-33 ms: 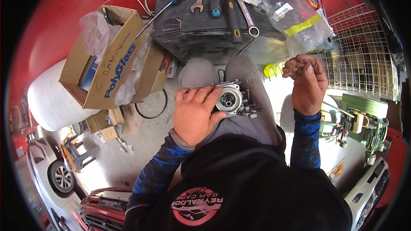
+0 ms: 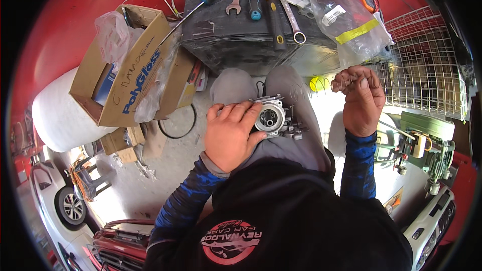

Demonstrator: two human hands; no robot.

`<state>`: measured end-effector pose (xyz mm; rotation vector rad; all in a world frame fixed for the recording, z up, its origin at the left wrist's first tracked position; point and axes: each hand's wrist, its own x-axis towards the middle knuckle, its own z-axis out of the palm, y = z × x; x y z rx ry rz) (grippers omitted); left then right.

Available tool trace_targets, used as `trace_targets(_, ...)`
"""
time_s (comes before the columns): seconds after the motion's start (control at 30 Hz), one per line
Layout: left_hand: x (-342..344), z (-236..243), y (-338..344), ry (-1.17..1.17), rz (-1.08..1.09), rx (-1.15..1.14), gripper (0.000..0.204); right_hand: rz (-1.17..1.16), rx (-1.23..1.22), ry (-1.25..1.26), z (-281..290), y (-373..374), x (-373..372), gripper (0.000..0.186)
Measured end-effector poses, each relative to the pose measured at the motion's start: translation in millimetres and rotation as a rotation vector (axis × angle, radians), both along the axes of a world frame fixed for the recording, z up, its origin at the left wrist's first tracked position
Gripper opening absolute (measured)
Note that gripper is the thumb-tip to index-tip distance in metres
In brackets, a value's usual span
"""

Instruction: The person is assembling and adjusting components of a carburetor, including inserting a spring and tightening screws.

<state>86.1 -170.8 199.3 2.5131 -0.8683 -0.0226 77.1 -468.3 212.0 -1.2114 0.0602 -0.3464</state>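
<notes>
Across my grey-trousered lap (image 2: 306,145) lies a silver metal housing (image 2: 272,128), its round open bore facing up, with smaller fittings on its right side. My left hand (image 2: 228,135) grips the housing from the left, fingers over its upper edge and thumb at the lower left. My right hand (image 2: 362,101), raised to the right of my knee, pinches a long thin wire coil spring (image 2: 306,90) with curled fingers. The spring stretches leftward from the fingertips above the lap; where its far end stops is hard to make out.
Ahead, a dark bench (image 2: 216,35) carries wrenches (image 2: 286,12), screwdrivers, a yellow-and-black handled tool and a clear plastic bag (image 2: 341,20). Left are cardboard boxes (image 2: 108,108), a white drum (image 2: 60,115) and a stool. Right stand a wire cage (image 2: 416,60) and green machinery (image 2: 427,140). Cars flank me.
</notes>
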Motion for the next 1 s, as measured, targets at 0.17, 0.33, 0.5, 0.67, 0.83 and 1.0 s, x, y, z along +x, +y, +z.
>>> trace_targets(0.17,-2.2,0.9,1.8,0.011,0.021,-0.025,0.065,0.105,-0.022,-0.024,8.5,10.3,-0.2,0.031)
trace_targets(0.33,0.7,2.8,5.5,0.050,0.029,-0.039,0.072,0.205,-0.180,-0.026,26.4,33.4,-10.4,0.038)
trace_targets(0.5,3.2,4.8,10.2,0.083,-0.004,-0.056,0.083,0.301,-0.347,-0.011,36.5,51.5,-9.6,0.043)
trace_targets(0.67,6.0,8.0,13.4,0.143,-0.016,-0.079,0.088,0.410,-0.674,-0.060,27.2,54.1,0.1,0.045)
trace_targets(0.83,11.4,7.2,20.5,0.162,-0.019,-0.110,0.091,0.221,-0.309,-0.063,26.5,57.7,-1.1,0.045)
trace_targets(1.0,9.1,6.3,24.8,0.177,-0.024,-0.150,0.092,-0.008,-0.120,-0.210,41.6,2.4,17.7,0.034)
